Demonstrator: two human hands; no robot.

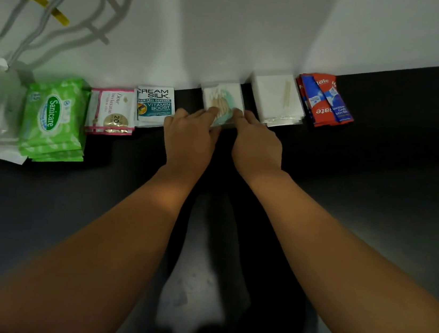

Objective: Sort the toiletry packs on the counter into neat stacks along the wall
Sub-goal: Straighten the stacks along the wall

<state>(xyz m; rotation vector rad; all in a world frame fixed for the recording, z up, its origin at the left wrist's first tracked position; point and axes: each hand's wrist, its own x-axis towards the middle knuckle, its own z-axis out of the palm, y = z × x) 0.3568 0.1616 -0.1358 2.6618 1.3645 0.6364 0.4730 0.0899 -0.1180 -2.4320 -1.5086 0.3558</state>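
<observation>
While seven stacks line the wall (231,28) on the counter (380,165), the left hand (189,131) and right hand (256,140) grasp the teal-and-white stack (223,97) by its near edge. It sits between Cream Silk sachets (155,104) and a white stack (276,98).

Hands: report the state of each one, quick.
Left hand: holds the teal pack stack at its near left corner.
Right hand: holds the same stack at its near right corner.
</observation>
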